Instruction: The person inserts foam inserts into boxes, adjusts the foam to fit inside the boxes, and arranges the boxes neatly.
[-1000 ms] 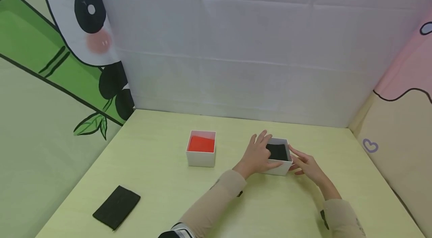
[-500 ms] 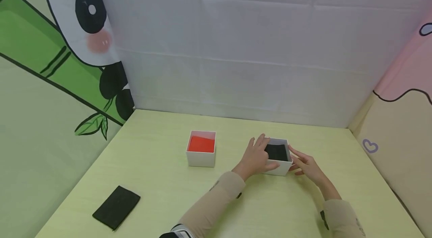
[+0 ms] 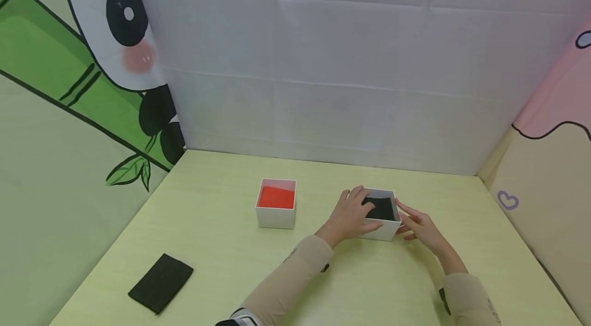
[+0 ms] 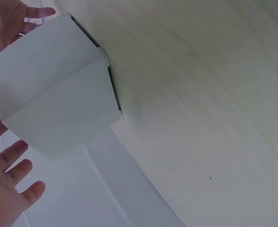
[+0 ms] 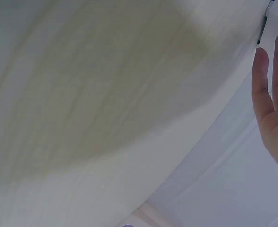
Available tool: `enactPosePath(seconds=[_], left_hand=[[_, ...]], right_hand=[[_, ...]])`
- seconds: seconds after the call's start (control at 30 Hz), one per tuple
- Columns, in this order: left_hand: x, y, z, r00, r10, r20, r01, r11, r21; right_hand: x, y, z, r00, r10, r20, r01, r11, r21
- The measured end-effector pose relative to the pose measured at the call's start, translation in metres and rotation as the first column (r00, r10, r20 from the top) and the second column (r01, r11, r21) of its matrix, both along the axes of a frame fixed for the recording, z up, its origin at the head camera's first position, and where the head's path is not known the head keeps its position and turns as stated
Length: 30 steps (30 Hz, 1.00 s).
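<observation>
A white open-topped box point(image 3: 379, 230) stands at the right of the table, with a folded black cloth-like piece point(image 3: 382, 209) inside. At its left side is my left hand point(image 3: 349, 215), fingers spread, the index finger over the rim and the thumb along the front. Whether these fingers touch the box I cannot tell. My right hand point(image 3: 425, 231) rests its extended fingertips against the box's right side. In the left wrist view the box point(image 4: 58, 90) shows its outer walls, with the left hand point(image 4: 9, 189) loosely spread beside it. Only part of the right hand point(image 5: 276, 109) shows in the right wrist view.
Left of the hands stands a second white box point(image 3: 275, 218) holding a red folded piece point(image 3: 276, 197). A flat black folded piece point(image 3: 160, 284) lies at the table's front left. Behind the pale yellow table point(image 3: 221, 244) hangs a white backdrop point(image 3: 323, 84).
My left hand has shifted slightly left and down over the second. Its index finger drew back from the black piece, then reached over it again. The right hand and both boxes stayed put.
</observation>
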State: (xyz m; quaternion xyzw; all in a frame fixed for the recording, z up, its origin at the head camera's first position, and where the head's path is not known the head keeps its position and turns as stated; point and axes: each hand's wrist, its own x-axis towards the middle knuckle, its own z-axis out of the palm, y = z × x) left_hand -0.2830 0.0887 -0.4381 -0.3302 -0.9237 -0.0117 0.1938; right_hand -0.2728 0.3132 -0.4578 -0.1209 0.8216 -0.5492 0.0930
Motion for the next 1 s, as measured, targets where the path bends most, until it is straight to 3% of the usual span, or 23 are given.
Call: enactPosePath(seconds=[0.27,0.6,1.0], left_hand=[[0.003,-0.003,0.005,0.999,-0.032,0.005,0.032,0.999,0.034],[0.016,-0.012,0.011,0.996,-0.048,0.070,0.041,0.994,0.097],[0.031,-0.027,0.016,0.995,-0.072,0.073,0.058,0.984,0.171]], right_hand=[[-0.002,0.001,0.002,1.000,0.003,0.004,-0.003,1.000,0.000],[-0.004,-0.001,0.004,1.000,-0.011,0.011,0.011,1.000,0.021],[-0.006,-0.001,0.007,1.000,0.000,0.005,0.000,1.000,0.014]])
